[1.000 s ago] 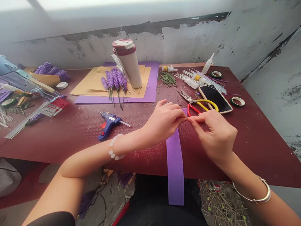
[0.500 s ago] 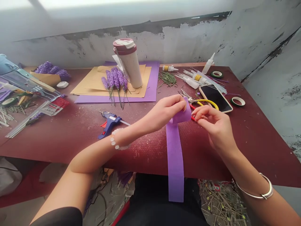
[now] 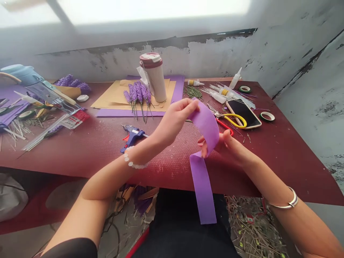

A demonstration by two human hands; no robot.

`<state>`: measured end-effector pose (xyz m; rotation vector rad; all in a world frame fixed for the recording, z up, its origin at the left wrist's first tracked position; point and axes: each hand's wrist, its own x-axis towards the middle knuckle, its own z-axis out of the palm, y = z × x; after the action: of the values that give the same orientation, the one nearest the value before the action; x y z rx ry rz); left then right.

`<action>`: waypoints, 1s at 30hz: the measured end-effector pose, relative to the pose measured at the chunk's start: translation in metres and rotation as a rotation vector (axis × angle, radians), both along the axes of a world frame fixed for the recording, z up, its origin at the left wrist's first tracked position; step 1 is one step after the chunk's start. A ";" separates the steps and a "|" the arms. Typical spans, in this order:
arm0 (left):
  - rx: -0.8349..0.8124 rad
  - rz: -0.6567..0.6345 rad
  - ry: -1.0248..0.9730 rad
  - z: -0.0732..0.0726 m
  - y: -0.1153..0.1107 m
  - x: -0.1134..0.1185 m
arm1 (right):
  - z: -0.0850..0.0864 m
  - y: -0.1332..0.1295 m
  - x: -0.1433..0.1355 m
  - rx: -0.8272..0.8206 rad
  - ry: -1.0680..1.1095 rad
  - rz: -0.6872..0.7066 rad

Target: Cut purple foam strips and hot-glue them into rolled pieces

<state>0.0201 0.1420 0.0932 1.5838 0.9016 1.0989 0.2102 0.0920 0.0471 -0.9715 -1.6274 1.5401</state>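
A long purple paper strip hangs over the table's front edge, its upper part curling up in an arch. My left hand pinches the strip's upper end between thumb and fingers. Touching the curved part from behind, my right hand has its fingers stretched past the strip and its thumb raised apart; part of those fingers is hidden by the strip. Just beyond the right hand lie scissors with yellow and red handles. A blue glue gun rests left of my left hand.
Purple flower stems and a lidded tumbler stand on brown and purple paper sheets. To the right are a phone, glue bottles, white sticks and tape rolls. A blue-lidded clear jug stands left.
My left hand has drawn the strip's end up and left, opening the curl into a wide arch. The right hand has moved left, its fingers now behind the strip. The view has shifted slightly.
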 end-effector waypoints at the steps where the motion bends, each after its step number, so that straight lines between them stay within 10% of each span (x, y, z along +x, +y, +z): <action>1: -0.006 0.038 -0.022 -0.003 0.002 -0.004 | 0.006 -0.001 0.005 -0.006 -0.034 -0.001; 5: -0.021 0.046 -0.004 -0.017 -0.002 -0.022 | 0.043 -0.002 0.029 -0.033 -0.192 0.049; 12: 0.051 -0.198 0.360 -0.016 -0.058 -0.043 | 0.114 0.003 0.069 -0.022 -0.479 -0.282; 17: 0.191 -0.663 0.750 -0.040 -0.104 -0.030 | 0.077 0.029 0.059 0.199 -0.551 -0.057; 23: 0.188 -0.849 0.609 -0.054 -0.103 -0.016 | 0.029 0.037 0.044 0.132 -0.463 0.022; 26: -0.022 -0.601 0.444 -0.049 -0.082 -0.020 | 0.023 0.034 0.049 0.111 -0.446 0.015; 30: -0.128 0.159 0.293 -0.053 -0.045 -0.024 | 0.013 0.032 0.057 0.084 -0.451 0.001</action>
<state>-0.0043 0.0970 0.0406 1.6126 1.2865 0.9091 0.2671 0.1245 0.0602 -1.3408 -1.9781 1.3008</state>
